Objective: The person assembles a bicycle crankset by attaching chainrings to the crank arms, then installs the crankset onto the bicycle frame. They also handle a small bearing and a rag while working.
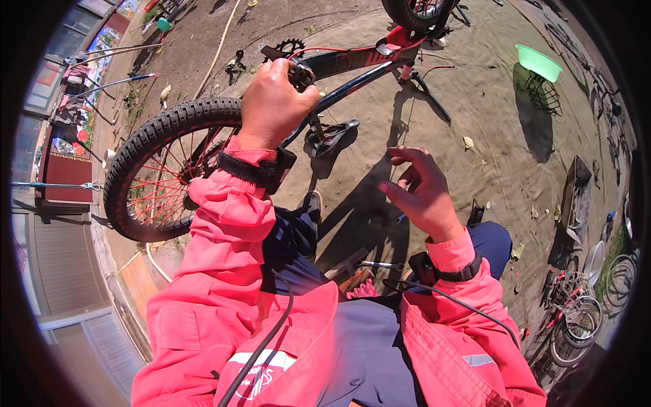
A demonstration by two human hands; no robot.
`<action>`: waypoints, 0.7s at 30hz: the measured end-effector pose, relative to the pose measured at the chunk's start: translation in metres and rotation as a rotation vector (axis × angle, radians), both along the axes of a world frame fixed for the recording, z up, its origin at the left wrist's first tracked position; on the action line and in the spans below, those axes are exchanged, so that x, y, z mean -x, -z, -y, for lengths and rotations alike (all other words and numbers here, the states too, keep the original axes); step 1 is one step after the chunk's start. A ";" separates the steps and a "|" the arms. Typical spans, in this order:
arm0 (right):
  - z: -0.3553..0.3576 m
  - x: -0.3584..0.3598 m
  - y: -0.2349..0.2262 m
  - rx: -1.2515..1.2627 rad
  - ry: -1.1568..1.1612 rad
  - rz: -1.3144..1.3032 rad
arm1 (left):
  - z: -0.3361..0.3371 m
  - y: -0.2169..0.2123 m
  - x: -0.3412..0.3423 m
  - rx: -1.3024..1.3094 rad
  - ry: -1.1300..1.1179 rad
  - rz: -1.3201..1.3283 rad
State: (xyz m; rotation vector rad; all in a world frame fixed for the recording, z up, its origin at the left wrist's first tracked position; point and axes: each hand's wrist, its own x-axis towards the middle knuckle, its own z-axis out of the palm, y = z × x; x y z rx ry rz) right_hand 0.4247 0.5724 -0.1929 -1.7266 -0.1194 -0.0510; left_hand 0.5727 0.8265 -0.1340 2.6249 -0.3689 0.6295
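Note:
A bicycle with a dark frame (342, 62) and red trim stands upside down in front of me, its saddle (331, 138) on the ground cloth. My left hand (274, 102) is closed at its bottom bracket (300, 73), beside a crank arm (272, 53) and a toothed chainring (291, 46); the fingertips are hidden. Just left of that hand is the rear wheel (169, 169), with red spokes and a knobbly tyre. My right hand (424, 190) hovers over the cloth before my right knee, fingers curled but apart from the thumb, with nothing visible in it.
Between my legs lies a metal wrench (383, 264) near some wood pieces. A green basin (539, 62) sits on a dark stand at the right. Beyond it are a long trough (576, 193) and small bike wheels (583, 319). A pale hose (218, 51) runs at the far left.

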 end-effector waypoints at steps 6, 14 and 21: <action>-0.003 -0.005 0.008 -0.017 -0.008 -0.025 | 0.004 0.014 0.002 0.077 -0.051 -0.069; -0.007 -0.012 0.014 0.040 -0.045 -0.061 | 0.009 0.044 -0.005 -0.018 -0.123 -0.075; -0.031 -0.053 0.028 -0.191 -0.056 -0.176 | 0.013 0.068 -0.012 -0.049 -0.164 -0.053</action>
